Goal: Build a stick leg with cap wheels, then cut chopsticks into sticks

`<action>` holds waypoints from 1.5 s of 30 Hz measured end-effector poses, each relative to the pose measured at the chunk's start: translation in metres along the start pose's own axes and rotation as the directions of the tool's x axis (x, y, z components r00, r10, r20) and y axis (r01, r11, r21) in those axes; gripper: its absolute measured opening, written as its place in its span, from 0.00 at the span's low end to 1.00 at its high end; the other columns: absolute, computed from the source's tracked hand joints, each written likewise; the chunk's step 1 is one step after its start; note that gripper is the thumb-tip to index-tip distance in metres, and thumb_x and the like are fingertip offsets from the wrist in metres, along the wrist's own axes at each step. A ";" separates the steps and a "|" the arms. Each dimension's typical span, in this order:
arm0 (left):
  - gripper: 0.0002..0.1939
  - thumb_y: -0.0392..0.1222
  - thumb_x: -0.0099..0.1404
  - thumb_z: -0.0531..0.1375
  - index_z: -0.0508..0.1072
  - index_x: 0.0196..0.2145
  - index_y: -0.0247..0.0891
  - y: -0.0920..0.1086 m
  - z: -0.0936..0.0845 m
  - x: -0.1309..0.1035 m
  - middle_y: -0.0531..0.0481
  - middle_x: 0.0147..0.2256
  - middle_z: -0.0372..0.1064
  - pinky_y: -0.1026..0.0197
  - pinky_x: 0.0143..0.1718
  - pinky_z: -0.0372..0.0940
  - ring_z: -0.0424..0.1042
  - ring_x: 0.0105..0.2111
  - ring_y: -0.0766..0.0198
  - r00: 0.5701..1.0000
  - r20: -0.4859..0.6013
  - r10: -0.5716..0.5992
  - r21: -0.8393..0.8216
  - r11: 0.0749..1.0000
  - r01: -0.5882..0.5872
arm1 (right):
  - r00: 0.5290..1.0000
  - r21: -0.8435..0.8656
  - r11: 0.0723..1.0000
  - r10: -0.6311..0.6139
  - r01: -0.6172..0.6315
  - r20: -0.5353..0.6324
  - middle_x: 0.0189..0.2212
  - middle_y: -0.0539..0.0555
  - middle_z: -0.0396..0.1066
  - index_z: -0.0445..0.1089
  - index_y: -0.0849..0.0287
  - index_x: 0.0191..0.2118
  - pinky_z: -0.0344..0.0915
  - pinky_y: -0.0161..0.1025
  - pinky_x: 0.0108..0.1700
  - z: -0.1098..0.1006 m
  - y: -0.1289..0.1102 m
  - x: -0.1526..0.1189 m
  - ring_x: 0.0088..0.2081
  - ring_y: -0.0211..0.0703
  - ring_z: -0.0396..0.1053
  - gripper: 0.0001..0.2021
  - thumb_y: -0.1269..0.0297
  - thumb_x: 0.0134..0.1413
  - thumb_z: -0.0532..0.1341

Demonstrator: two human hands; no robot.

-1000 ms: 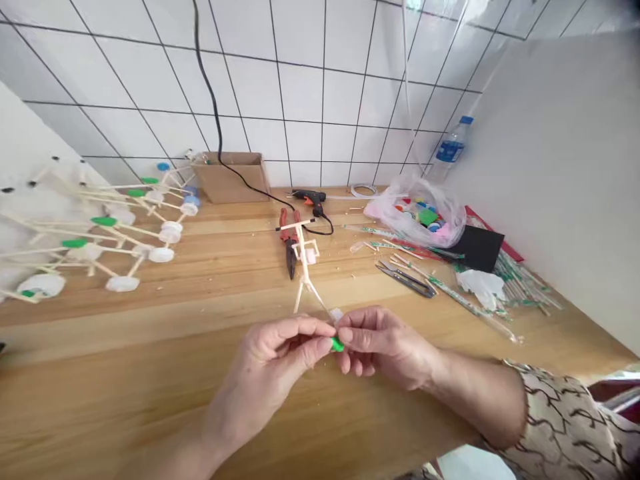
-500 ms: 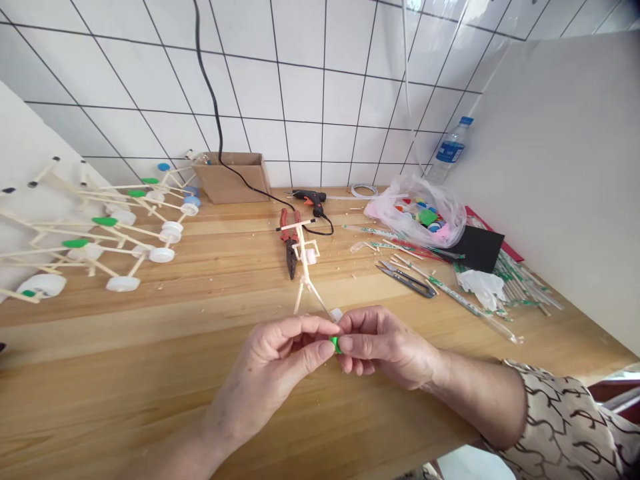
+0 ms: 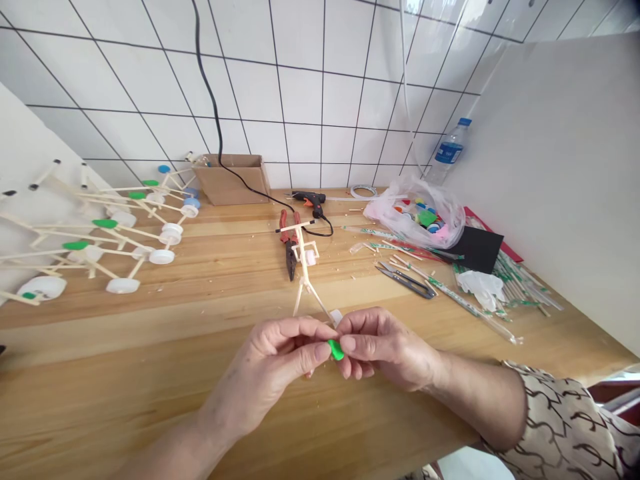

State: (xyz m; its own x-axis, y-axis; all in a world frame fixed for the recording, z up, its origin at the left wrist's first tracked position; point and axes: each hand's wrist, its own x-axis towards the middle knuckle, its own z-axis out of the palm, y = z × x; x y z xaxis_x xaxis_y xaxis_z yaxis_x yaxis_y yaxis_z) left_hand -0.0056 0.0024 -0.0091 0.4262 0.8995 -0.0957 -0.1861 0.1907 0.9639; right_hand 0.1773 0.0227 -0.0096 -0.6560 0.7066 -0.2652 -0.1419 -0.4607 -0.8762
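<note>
Head view: both hands meet low over the tabletop [image 3: 150, 373].
Left hand [image 3: 280, 360]: fingers pinched narrow on the green piece [image 3: 336, 349].
Right hand [image 3: 385, 347]: fingers closed on the same piece.
Change: more green shows between the fingertips than 0.5 s ago.
Stick frame [image 3: 304, 267]: just beyond the fingers, its foot touching them.
Pliers [image 3: 290, 243]: farther beyond.

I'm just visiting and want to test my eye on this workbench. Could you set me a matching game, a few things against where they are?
Things:
1. green piece
2. pliers
3. water bottle
4. cardboard box

Places:
A. right back corner, standing
B. pinched between both hands' fingertips
C. against the tiled wall, cable running into it
D. flat on the bench, behind the stick model

Pairs: 1-B, 2-D, 3-A, 4-C
</note>
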 end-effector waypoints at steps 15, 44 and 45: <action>0.03 0.36 0.56 0.63 0.78 0.30 0.40 0.003 0.002 -0.002 0.53 0.25 0.70 0.69 0.26 0.59 0.64 0.25 0.71 0.999 -0.023 0.024 0.026 0.999 -0.023 | 1.000 -0.034 0.999 0.019 -0.019 -0.017 0.19 0.48 0.69 0.69 0.65 0.29 0.53 0.28 0.21 0.002 -0.002 0.000 0.20 0.28 0.62 0.12 0.61 0.41 0.67; 0.03 0.39 0.57 0.63 0.77 0.31 0.40 0.000 -0.001 -0.002 0.52 0.27 0.73 0.66 0.27 0.60 0.69 0.28 0.66 0.999 -0.034 0.006 -0.058 0.998 -0.008 | 1.000 0.011 0.999 -0.030 0.030 -0.001 0.19 0.50 0.69 0.69 0.66 0.26 0.52 0.28 0.20 0.000 0.001 0.001 0.19 0.29 0.62 0.16 0.55 0.50 0.62; 0.03 0.39 0.57 0.63 0.77 0.31 0.40 -0.001 -0.001 -0.002 0.51 0.27 0.73 0.66 0.27 0.60 0.69 0.28 0.66 0.999 -0.040 0.007 -0.060 0.998 -0.009 | 1.000 0.011 1.000 -0.027 0.027 0.000 0.19 0.50 0.69 0.69 0.66 0.27 0.52 0.28 0.20 0.000 0.001 0.001 0.19 0.29 0.62 0.16 0.55 0.49 0.62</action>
State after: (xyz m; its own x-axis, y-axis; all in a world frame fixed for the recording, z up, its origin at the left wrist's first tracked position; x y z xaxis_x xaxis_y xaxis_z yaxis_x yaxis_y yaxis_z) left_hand -0.0068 0.0011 -0.0099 0.3894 0.9158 -0.0990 -0.2428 0.2057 0.9480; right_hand 0.1765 0.0229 -0.0107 -0.6521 0.7187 -0.2413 -0.1674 -0.4470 -0.8787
